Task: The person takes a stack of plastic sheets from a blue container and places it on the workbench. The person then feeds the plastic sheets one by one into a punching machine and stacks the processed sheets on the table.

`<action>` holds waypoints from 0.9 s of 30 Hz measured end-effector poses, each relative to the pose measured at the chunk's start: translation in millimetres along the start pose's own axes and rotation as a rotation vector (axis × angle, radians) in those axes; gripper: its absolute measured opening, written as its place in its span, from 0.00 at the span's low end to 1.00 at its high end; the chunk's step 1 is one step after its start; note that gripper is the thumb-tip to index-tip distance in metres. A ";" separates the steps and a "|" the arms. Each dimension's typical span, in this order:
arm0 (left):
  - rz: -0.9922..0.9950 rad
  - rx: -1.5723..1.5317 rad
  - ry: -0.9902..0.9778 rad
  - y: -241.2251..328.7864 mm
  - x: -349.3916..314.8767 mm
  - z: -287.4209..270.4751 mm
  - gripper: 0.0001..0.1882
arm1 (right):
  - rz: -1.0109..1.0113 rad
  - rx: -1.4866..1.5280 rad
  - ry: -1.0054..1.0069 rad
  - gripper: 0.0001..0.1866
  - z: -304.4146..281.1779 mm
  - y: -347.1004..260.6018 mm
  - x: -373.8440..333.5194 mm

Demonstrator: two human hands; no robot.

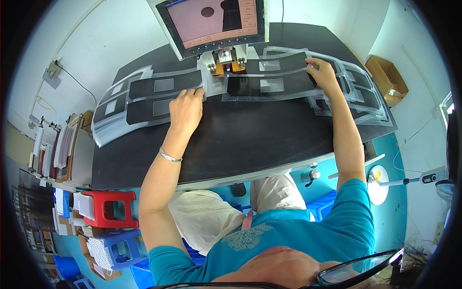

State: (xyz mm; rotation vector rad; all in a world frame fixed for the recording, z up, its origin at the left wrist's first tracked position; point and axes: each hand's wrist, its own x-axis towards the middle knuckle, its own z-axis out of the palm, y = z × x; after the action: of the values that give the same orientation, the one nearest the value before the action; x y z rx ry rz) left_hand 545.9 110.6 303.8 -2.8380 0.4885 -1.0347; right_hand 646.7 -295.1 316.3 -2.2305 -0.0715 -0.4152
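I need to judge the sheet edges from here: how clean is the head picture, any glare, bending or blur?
Head view: bright, even light; sharp at the centre. The table edge bows from the fisheye. Pale sheen on the clear sheet borders beside the left hand and right hand. Black corners, and blurred glasses at the bottom.

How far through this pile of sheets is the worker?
Hard to tell which pile is finished. In hand: the right hand presses the black sheet with a clear window under the machine head, while the left hand rests on the left stack of sheets. Another stack fans out at the right.
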 end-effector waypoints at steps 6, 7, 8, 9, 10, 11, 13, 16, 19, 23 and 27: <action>-0.017 -0.072 -0.001 -0.6 -0.8 1.3 0.10 | 0.027 0.121 -0.042 0.22 -3.7 -3.5 -3.2; -0.014 -0.075 0.001 -0.2 0.4 1.8 0.10 | -0.011 0.113 -0.037 0.22 -3.0 4.7 -0.1; 0.009 -0.077 0.001 -0.3 1.7 2.2 0.10 | -0.050 0.105 -0.032 0.22 -3.4 11.5 2.1; 0.026 -0.072 -0.003 -2.1 0.7 2.2 0.10 | -0.052 0.106 -0.036 0.22 -2.2 8.4 1.6; 0.022 -0.070 -0.005 -3.3 -0.3 2.8 0.10 | -0.016 0.105 -0.051 0.22 -1.2 5.2 1.0; 0.018 -0.081 -0.021 -4.4 -1.6 3.7 0.10 | 0.019 0.102 -0.067 0.22 0.9 1.7 0.6; 0.012 -0.094 -0.036 -4.8 -2.8 5.6 0.09 | 0.045 0.129 -0.021 0.23 5.5 -1.4 0.8; 0.000 -0.113 -0.037 -2.6 -2.5 8.0 0.09 | -0.020 0.039 0.112 0.23 11.5 9.8 6.9; -0.003 -0.127 -0.029 -1.3 -1.9 7.4 0.09 | -0.120 -0.095 0.210 0.24 17.5 16.6 12.6; -0.028 -0.108 -0.107 -3.5 -3.6 6.5 0.11 | -0.112 -0.107 0.224 0.24 22.9 15.4 13.7; -0.040 -0.104 -0.140 -2.8 -2.7 6.9 0.13 | -0.133 -0.123 0.243 0.24 24.5 20.2 16.3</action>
State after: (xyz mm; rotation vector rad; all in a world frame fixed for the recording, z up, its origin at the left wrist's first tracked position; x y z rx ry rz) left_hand 549.1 113.9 297.5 -2.9961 0.4879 -0.8322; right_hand 672.5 -290.8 292.1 -2.2854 -0.0670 -0.7794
